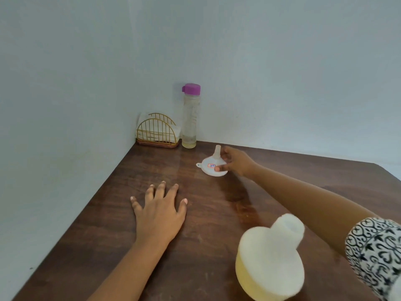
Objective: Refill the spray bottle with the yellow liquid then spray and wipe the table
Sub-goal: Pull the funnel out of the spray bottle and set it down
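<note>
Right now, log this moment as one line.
right hand: holding inverted white funnel on table | left hand: flat, empty | spray bottle: uncapped, yellow liquid

Domestic setting, likely a home dining corner: dark wood-grain bench set against plain pale walls, gold wire napkin holder, purple-capped bottle in the corner

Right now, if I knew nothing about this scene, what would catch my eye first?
Probably the right hand gripping a white funnel that sits upside down mid-table, while the left hand lies flat on the dark wooden table. Next, the open white bottle with yellow liquid at the near edge, and the purple-capped bottle in the far corner.
</note>
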